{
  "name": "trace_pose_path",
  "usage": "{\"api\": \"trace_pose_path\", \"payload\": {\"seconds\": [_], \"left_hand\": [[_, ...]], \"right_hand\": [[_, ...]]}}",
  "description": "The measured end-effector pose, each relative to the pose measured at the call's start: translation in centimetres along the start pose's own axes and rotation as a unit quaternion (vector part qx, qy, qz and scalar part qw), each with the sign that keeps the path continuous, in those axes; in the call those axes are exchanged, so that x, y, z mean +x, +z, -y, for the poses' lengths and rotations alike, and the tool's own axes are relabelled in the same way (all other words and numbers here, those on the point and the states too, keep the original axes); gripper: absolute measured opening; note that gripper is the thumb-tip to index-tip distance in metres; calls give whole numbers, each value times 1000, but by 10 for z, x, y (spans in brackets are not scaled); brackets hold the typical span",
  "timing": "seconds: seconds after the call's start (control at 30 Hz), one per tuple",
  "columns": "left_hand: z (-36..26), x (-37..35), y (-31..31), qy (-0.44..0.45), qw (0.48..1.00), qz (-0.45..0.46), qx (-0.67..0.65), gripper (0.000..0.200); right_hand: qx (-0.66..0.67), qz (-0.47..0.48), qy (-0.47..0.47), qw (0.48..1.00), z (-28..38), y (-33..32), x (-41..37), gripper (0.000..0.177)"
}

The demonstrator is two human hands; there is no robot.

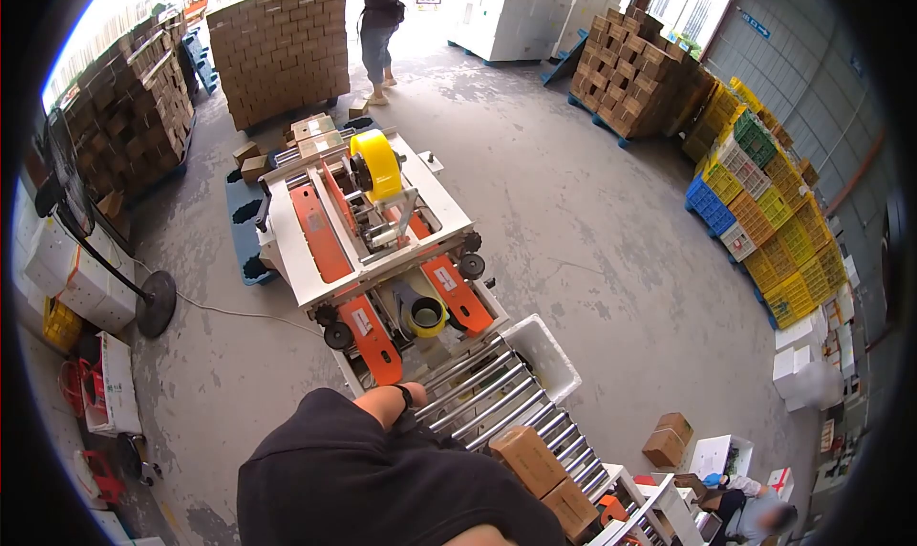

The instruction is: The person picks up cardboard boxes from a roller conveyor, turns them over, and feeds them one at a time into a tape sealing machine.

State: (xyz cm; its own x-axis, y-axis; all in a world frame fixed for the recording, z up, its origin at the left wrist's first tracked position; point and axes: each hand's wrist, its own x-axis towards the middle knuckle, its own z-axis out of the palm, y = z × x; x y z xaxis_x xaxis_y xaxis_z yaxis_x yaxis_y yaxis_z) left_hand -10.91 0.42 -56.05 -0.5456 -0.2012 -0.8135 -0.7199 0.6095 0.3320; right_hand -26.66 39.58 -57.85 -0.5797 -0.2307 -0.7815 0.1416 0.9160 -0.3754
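Observation:
My left arm, in a dark sleeve, reaches forward to the near end of the carton-taping machine (pixel 349 283). A black band circles the wrist, and only a small part of my left hand (pixel 417 394) shows beside the roller conveyor (pixel 482 393); its fingers are hidden. A roll of tape (pixel 427 315) sits low between the machine's orange side guides, close ahead of this hand. Two brown cartons (pixel 528 458) rest on the rollers to the right of my sleeve. Some bare skin shows at the bottom edge, but my right hand is out of view.
A big yellow tape roll (pixel 380 166) tops the machine. A white foam box (pixel 543 357) stands beside the rollers. The fan (pixel 156 302) and its floor cable are at left. A co-worker (pixel 750 517) is at lower right, another person (pixel 377 30) beyond the machine. Stacked crates (pixel 764 231) line the right.

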Motion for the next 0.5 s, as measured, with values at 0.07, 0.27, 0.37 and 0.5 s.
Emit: {"api": "trace_pose_path", "payload": {"seconds": [0.07,0.27,0.37,0.5], "left_hand": [[-1,-2,-1,-6,1000,7,-13,32],[17,27,18,50,997,1,60,33],[50,85,43,94,989,36,108,30],[71,97,52,248,913,-3,325,21]], "right_hand": [[0,-2,4,1000,3,0,-4,39],[16,-22,25,999,44,-8,-59,38],[-18,-42,23,999,10,-2,-45,39],[-70,-89,-26,993,-31,15,-10,44]]}}
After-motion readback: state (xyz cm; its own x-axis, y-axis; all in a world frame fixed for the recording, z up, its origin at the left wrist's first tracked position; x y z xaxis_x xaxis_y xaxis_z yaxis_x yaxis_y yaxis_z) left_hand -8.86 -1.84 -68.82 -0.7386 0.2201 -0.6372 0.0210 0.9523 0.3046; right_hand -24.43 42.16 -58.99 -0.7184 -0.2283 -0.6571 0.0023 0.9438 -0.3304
